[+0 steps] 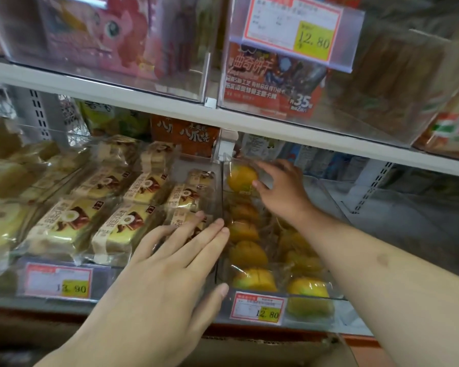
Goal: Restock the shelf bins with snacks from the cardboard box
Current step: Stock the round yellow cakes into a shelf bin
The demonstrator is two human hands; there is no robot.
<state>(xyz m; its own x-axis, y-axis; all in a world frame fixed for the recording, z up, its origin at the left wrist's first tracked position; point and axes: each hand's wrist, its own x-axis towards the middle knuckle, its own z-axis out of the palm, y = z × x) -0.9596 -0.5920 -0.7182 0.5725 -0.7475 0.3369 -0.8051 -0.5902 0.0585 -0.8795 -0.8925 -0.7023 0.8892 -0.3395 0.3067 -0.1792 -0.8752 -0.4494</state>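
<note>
Deep in the bin [326,192], right-hand fingers [260,185] hold the orange snack [241,178].

Shop, price tags [292,26], snack-filled shelf bins [337,207]

Price tag [292,25] reading 12.80 at 12 o'clock; price tag [58,283] at 8 o'clock; pink cartoon box [98,35] at 11 o'clock.

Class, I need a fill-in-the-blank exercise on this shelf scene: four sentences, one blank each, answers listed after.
1. The right hand grips an ____-coloured snack pack.
2. The left hand lies flat, fingers ____.
3. The tag under the orange bin reads ____.
4. The tag under the cake bin ends in ____.

Answers: orange; straight; 12.80; .90
</note>
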